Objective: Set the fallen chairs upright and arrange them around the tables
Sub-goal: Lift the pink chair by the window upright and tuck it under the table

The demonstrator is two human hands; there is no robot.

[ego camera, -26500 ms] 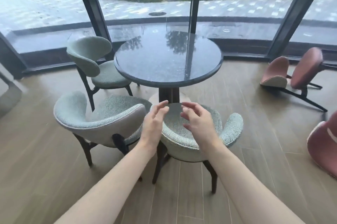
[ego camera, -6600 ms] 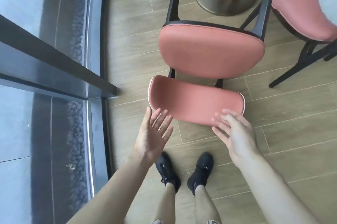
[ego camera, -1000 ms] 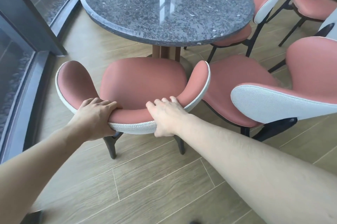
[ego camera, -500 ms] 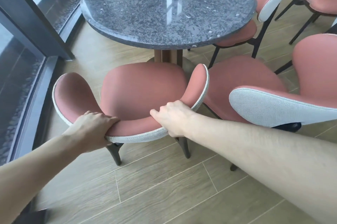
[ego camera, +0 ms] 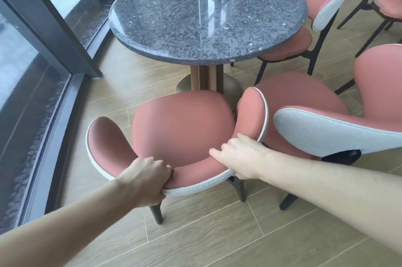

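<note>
Beside the round table (ego camera: 206, 16), upright pink chair (ego camera: 182, 127), white-edged curved back gripped by left hand (ego camera: 145, 177), right hand (ego camera: 239, 158)

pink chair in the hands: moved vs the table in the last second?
Yes. The pink chair, gripped at its backrest by the left hand and right hand, now sits farther back from the round table; its seat no longer tucks under the tabletop edge.
</note>
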